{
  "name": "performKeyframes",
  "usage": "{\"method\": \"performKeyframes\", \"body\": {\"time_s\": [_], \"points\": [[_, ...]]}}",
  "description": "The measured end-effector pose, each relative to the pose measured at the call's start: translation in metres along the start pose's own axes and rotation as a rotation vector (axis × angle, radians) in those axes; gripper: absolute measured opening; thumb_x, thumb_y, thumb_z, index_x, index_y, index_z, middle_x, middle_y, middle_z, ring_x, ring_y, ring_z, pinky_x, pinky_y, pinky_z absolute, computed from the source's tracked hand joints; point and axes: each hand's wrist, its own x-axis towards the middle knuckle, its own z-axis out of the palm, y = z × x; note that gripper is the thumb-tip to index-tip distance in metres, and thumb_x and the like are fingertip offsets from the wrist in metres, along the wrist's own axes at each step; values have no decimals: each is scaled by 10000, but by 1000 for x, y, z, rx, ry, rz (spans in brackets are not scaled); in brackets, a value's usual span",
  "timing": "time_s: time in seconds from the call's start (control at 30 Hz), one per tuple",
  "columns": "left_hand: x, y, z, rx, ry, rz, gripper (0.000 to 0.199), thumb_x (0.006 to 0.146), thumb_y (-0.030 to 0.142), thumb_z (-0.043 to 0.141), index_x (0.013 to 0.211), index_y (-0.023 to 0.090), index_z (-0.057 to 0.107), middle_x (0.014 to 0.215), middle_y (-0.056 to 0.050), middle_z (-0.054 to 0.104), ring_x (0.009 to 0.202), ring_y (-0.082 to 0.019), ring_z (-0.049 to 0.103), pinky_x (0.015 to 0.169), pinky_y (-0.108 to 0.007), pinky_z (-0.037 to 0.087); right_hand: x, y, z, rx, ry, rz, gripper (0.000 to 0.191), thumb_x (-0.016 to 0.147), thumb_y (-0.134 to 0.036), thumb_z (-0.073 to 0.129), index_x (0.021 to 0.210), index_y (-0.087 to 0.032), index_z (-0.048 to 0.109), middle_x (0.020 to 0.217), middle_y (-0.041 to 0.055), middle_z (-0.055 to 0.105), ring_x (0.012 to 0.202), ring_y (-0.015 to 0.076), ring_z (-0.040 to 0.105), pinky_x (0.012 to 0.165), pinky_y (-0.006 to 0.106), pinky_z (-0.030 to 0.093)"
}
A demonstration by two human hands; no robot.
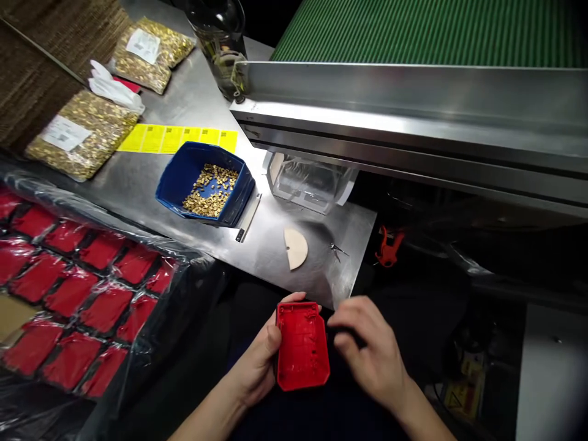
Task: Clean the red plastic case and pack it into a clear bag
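Left hand (257,361): fingers wrapped round red plastic housing (302,346), held below front edge of steel table (294,245). Right hand (370,352): fingers loosely curled, holding nothing, fingertips just beside housing's right edge. On table: blue bin (181,174) of brass parts (212,190). Left: wrapped tray of red housings (68,294).

red plastic part (302,353), blue bin (184,174), yellow labels (177,138), green ribbed belt (427,30)

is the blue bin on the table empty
No, the blue bin holds a heap of small gold-coloured parts on its floor.
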Motion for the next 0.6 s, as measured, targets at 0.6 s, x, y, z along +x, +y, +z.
{"method": "performKeyframes", "body": {"time_s": [0.6], "points": [[10,20,4,252,252,186,409,1035,487,494,1002,184,767,1429,-99,631,1350,-320,523,1162,-439,376,-7,-18,16,308,-268,-27,121,971,-352,657,997,-274,746,886,8,760,849,197,676,1027,445,394]]}}
